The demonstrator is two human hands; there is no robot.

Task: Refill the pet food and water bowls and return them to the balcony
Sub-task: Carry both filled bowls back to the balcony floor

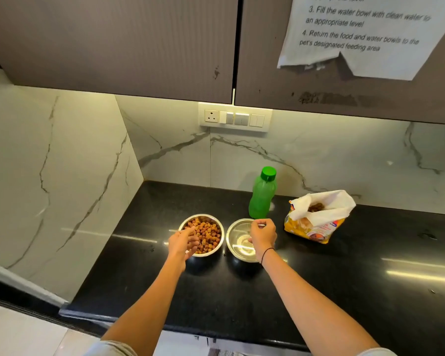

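Two steel bowls stand side by side on the black counter [344,291]. The left food bowl [209,232] is full of brown kibble. The right water bowl [238,240] holds clear water. My left hand [181,244] reaches over the near left rim of the food bowl, fingers spread and touching the kibble side. My right hand [262,236] hovers over the right rim of the water bowl with fingers curled. Whether either hand grips its bowl is unclear. A green bottle [262,195] with its cap on stands just behind the water bowl.
An open yellow pet food bag [316,217] lies to the right of the bowls, kibble visible inside. Marble walls close the counter at the back and left. Overhead cabinets hang above, with a printed instruction sheet [365,34] taped on the right door. A switch panel [234,118] is on the back wall.
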